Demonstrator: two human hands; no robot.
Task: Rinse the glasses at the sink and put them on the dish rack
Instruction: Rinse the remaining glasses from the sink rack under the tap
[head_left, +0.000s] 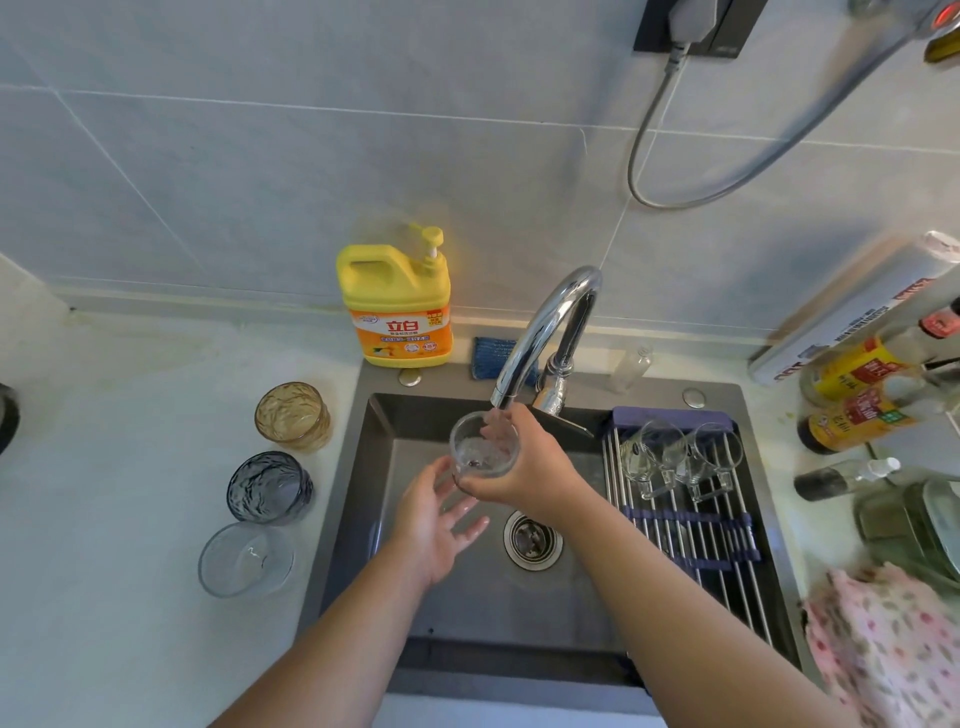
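Clear glass (484, 451) gripped by right hand (524, 467), left hand (436, 519) open below.

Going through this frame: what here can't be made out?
Head view only.
1. Whether the left hand touches the clear glass: the glass's base overlaps its fingertips.
2. Dark object at the left edge: cut off by the frame.
3. Sauce bottles, right: labels blurred.

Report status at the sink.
Right hand grips clear glass under running faucet. Left hand open below it. Two mugs on dish rack; three glasses waiting. Nothing blocking rack.
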